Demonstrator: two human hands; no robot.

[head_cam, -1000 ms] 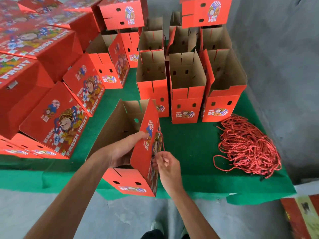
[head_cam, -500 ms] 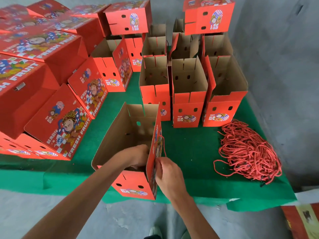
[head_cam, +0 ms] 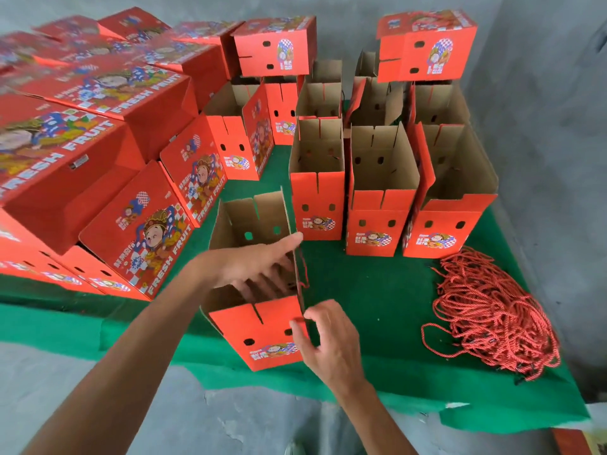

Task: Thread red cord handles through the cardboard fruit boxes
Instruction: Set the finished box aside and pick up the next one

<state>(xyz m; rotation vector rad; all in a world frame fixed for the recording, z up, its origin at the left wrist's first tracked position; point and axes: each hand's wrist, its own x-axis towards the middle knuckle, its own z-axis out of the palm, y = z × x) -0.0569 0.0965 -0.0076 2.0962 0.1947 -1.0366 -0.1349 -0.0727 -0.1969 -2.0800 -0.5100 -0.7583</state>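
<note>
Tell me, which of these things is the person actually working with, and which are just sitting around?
In use:
- open box at the table's front edge
- left hand, reaching into that box
- right hand, at the box's near right corner
- red cord hanging on the box's right wall
- pile of red cords, the supply

Sitting around:
- three open boxes standing behind
- closed boxes stacked left
- green cloth

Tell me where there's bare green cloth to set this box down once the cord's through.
Bare green cloth lies right of the box in hand, bordered by the row of open boxes behind and the red cord pile to the right. A narrow strip runs along the front edge. The left side is crowded with stacked boxes.
</note>
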